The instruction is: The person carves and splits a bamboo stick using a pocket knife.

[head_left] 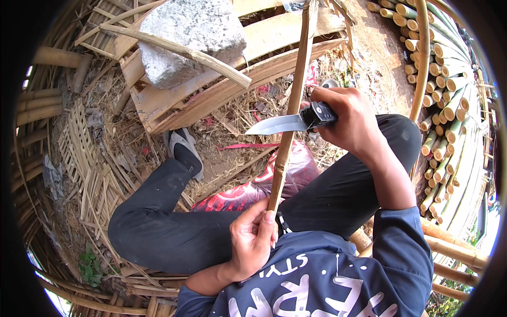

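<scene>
My left hand (253, 238) is closed around the near end of a long bamboo strip (296, 95), close to my body. The strip slants up and away, past the edge of a wooden crate. In my right hand (348, 116) is a knife (280, 126) with a black handle, gripped in a closed fist. Its bright blade points left and lies across the strip about midway along; whether it bites into the bamboo I cannot tell.
A grey stone block (193, 39) rests on the wooden crate (185, 105), with another bamboo strip (211, 62) lying over it. Cut bamboo poles (446, 111) are stacked at the right. A red and white sack (296, 166) lies between my legs, among shavings and scraps.
</scene>
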Demonstrator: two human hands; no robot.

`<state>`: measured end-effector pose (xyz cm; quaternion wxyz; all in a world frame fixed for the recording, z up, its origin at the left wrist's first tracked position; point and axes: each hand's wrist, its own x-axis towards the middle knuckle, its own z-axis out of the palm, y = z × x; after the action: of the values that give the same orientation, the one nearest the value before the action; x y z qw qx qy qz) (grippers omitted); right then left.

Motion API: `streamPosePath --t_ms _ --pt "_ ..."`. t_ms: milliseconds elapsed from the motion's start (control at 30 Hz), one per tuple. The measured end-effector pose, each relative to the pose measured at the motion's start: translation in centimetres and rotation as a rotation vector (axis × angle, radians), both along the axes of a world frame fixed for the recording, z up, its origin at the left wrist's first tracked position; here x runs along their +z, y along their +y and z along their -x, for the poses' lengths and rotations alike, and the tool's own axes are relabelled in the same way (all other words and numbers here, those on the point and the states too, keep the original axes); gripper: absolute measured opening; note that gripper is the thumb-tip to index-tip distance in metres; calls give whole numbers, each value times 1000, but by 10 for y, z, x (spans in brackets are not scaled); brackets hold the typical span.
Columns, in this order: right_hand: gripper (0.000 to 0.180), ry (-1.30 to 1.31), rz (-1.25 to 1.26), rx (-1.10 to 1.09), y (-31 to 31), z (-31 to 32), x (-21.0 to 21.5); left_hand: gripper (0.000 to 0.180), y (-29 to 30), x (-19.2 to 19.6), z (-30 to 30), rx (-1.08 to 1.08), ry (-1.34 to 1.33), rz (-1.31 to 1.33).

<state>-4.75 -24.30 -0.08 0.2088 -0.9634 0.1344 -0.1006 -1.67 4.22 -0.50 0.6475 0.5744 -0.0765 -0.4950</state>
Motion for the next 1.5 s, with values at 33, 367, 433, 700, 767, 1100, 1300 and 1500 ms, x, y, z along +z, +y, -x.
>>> streamPosePath --t_ms 33,367,433,700,767,1100,1300,1500 --pt "21 30 -8 -11 -1 -1 0 37 0 -1 2 -9 -55 -22" --pt "19 -85 120 -74 -2 -9 -15 38 3 -3 2 -52 -252 -58" --pt "18 -126 110 -72 -2 -10 -14 38 3 -3 3 -45 -254 -53" --pt "10 -112 198 -126 -9 -11 -7 32 4 3 3 -36 -241 -72" --pt "10 -181 162 -275 -33 -14 -10 31 8 3 7 -44 -281 -31" --pt "14 -255 318 -343 -64 -5 -6 31 9 4 11 -86 -288 -36" --pt "16 -295 417 -394 -67 -7 2 32 10 4 11 -105 -310 -36" --pt "30 -230 361 -798 -119 12 4 31 13 2 20 -125 -205 10"
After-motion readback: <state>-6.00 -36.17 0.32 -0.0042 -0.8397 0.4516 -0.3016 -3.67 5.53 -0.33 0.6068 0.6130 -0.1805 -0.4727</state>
